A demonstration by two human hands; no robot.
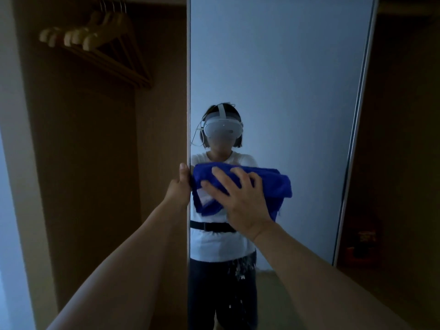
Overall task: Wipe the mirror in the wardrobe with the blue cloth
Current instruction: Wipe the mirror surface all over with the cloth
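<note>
A tall mirror (285, 79) fills the middle of the head view, mounted on a wardrobe door panel. My right hand (240, 201) presses a bunched blue cloth (269, 184) flat against the glass at mid height, fingers spread over it. My left hand (179, 184) grips the mirror's left edge, thumb up along the frame. The glass reflects a person in a white shirt wearing a headset, partly hidden behind the cloth.
Several wooden hangers (100, 41) hang at the upper left inside the brown wardrobe (95, 163). A dark wardrobe section (400, 139) lies to the right of the mirror, with a small dim object (362, 246) low inside it.
</note>
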